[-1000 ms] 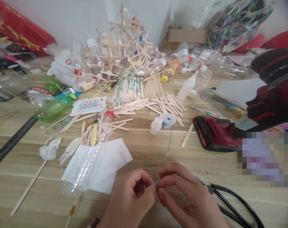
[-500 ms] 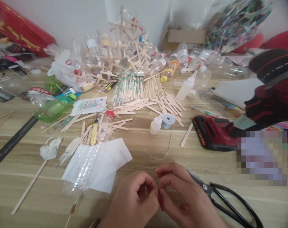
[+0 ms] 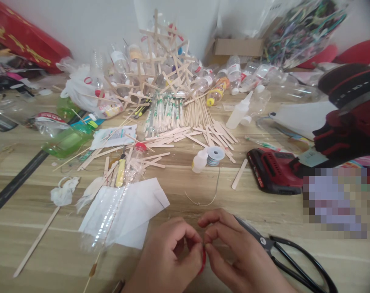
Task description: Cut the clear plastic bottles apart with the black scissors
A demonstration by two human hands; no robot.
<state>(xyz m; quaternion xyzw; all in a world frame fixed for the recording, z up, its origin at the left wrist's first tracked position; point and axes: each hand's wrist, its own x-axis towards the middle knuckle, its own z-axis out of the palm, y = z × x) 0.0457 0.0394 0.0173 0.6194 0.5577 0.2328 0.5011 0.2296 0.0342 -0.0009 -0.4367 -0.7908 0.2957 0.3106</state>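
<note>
Close together at the bottom centre, my left hand [image 3: 169, 258] and my right hand [image 3: 238, 248] meet fingertip to fingertip. Between them shows a small curved red piece [image 3: 203, 260], mostly covered by the fingers; it may be a bottle cap. My left thumb and forefinger pinch it, and the right thumb and fingertips close against its other side. Black-handled scissors [image 3: 290, 256] lie beside my right hand, their blades partly under it. A clear plastic bottle [image 3: 107, 217] with a red cap and a thin stick lies on white paper [image 3: 136, 228] to the left.
A wire spool [image 3: 215, 154] and a small glue bottle [image 3: 200, 160] stand ahead. A red and black cordless drill [image 3: 273, 171] sits at right. Craft sticks [image 3: 185, 136], skewers [image 3: 199, 112] and clear bottles are heaped at the back. A green bottle [image 3: 66, 142] lies at left.
The red piece has turned slightly between my fingertips and now shows more on the left-hand side. Both hands stay almost in place; the table things have not moved.
</note>
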